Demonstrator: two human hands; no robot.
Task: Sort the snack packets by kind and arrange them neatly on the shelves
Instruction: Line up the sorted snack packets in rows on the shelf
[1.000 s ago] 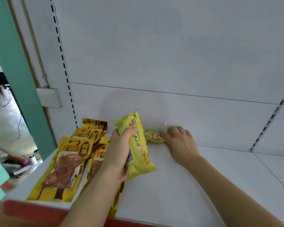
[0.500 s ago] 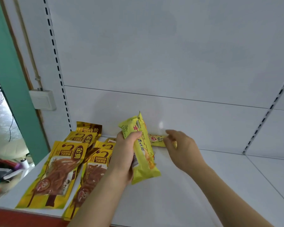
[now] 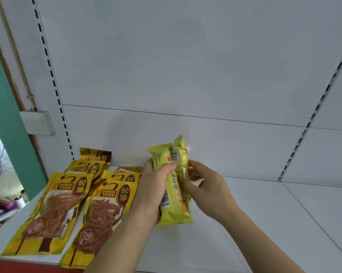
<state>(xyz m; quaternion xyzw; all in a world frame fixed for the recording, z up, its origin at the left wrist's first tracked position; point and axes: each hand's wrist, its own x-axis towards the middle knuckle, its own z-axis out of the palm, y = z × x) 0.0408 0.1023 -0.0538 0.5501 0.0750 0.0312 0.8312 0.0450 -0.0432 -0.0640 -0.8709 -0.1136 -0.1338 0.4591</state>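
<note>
head view: left hand (image 3: pixel 154 192) grips one yellow packet (image 3: pixel 171 196) above the shelf (image 3: pixel 264 223), right hand (image 3: pixel 207 191) pinches a second packet (image 3: pixel 183 154) against it; square edges, then lay both right of the brown packets (image 3: pixel 53 205).

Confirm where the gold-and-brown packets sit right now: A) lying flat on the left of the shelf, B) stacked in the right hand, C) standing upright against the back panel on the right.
A: the gold-and-brown packets lie flat on the shelf, left of both hands.
</note>
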